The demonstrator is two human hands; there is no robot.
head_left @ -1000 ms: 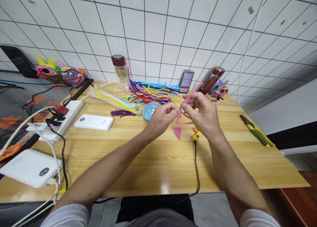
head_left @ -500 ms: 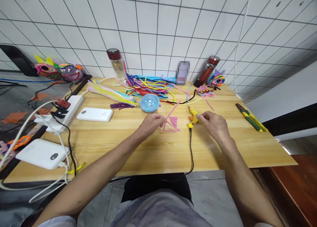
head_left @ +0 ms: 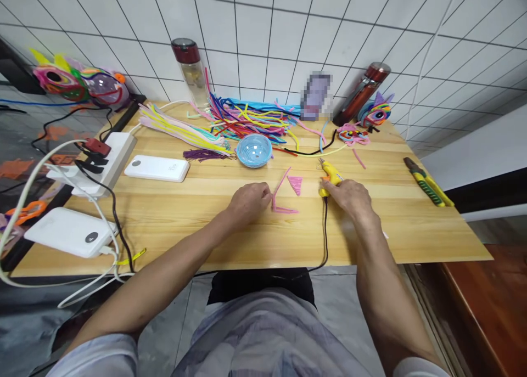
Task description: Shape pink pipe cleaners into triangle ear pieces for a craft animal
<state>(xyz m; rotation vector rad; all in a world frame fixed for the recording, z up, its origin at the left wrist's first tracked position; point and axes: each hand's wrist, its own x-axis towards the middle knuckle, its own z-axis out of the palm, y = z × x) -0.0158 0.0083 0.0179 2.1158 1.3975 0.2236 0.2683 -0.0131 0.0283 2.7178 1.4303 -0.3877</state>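
Note:
My left hand (head_left: 250, 201) is closed, its fingertips pinching the corner of a bent pink pipe cleaner (head_left: 284, 209) low over the table. Just right of the bend, a small filled triangle of pink pipe cleaner (head_left: 295, 185) lies flat, apart from my fingers. My right hand (head_left: 351, 195) is closed around the handle of a yellow glue gun (head_left: 331, 172). The nozzle points away from me, towards the back, and the black cord runs down over the table's front edge. A blue coiled bowl (head_left: 254, 151) sits beyond my left hand.
A heap of coloured pipe cleaners (head_left: 251, 119) lies at the back between two bottles (head_left: 190, 72) (head_left: 362, 94). Yellow-green pliers (head_left: 428, 184) rest at right. Two white power banks (head_left: 156, 168) (head_left: 69, 231) and a power strip (head_left: 111, 163) with loose cables occupy the left.
The view has tilted and shifted. The bent pink pipe cleaner has turned and stands clear of the pink triangle. My right hand has taken a fuller hold lower on the glue gun.

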